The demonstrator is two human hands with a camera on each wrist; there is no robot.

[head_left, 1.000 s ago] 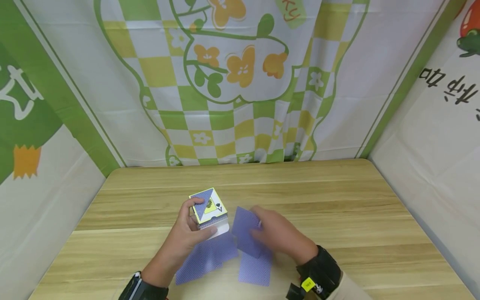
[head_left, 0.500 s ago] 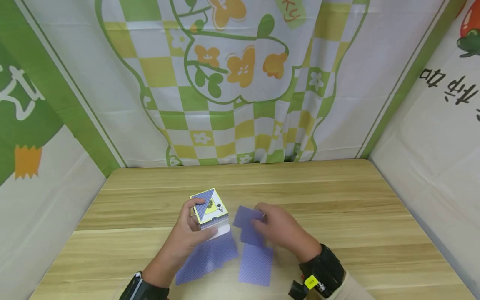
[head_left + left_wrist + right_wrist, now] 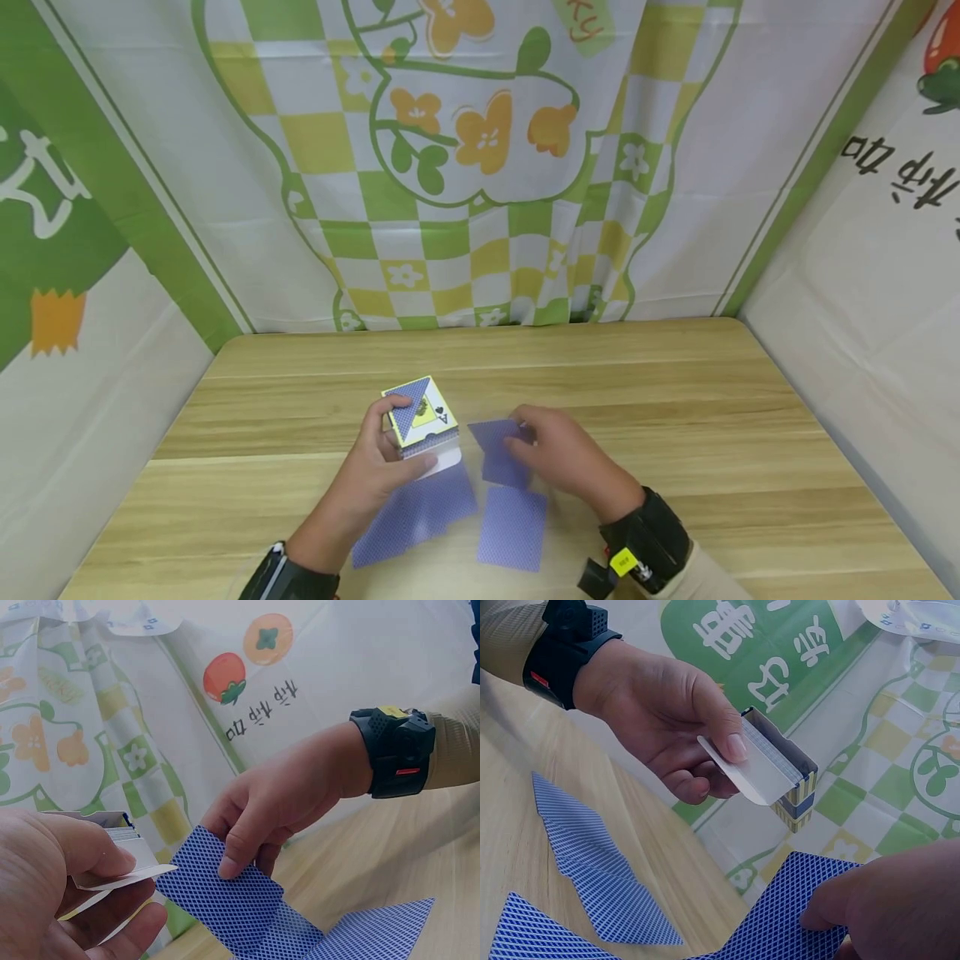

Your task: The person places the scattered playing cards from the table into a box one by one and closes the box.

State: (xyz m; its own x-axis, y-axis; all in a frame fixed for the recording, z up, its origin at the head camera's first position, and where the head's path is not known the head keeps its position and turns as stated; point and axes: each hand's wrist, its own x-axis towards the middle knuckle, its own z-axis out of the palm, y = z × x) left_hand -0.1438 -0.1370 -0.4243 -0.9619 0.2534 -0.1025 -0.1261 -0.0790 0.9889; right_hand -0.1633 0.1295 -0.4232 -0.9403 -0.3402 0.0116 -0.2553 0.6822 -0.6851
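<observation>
A playing-card box with an ace printed on its front is gripped by my left hand, thumb at the lifted white flap. In the right wrist view the box's end is open, and a stack of cards shows inside. My right hand pinches a blue-backed playing card between thumb and fingers, just right of the box. Its face is hidden, and whether more than one card is pinched I cannot tell. Under it another blue-backed card partly shows.
Overlapping blue-backed cards lie face down below the box. A separate card lies face down near the right hand. The wooden table ends at a patterned cloth backdrop, with printed cloth on both sides.
The card in my right hand has tilted flatter, and that hand has shifted slightly right. My left hand and the box have hardly moved.
</observation>
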